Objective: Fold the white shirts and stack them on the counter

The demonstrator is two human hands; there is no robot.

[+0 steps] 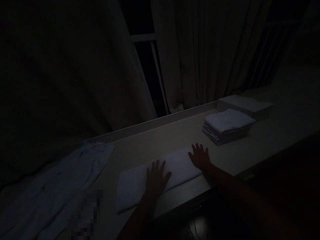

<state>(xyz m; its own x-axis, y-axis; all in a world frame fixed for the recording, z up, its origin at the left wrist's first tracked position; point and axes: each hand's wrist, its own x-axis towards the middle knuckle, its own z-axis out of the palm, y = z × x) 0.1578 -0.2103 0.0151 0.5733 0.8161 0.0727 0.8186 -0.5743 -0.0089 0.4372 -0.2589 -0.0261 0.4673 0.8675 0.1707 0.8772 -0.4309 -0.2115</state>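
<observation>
A loose white cloth (62, 180) lies at the far left of the table (160, 136). The left hand (156, 178) and right hand (199, 156) press flat, fingers spread wide, on a folded white towel (136, 185) near the front edge. A stack of towels (227, 125) sits far right.

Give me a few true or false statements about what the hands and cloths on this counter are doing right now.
1. Both hands lie flat on the long white cloth. True: left hand, right hand.
2. The folded stack sits to the left of the hands. False: it is to their right.
3. The right hand is gripping the stack. False: it rests on the long cloth, apart from the stack.
4. A crumpled garment lies at the counter's left. True.
</observation>
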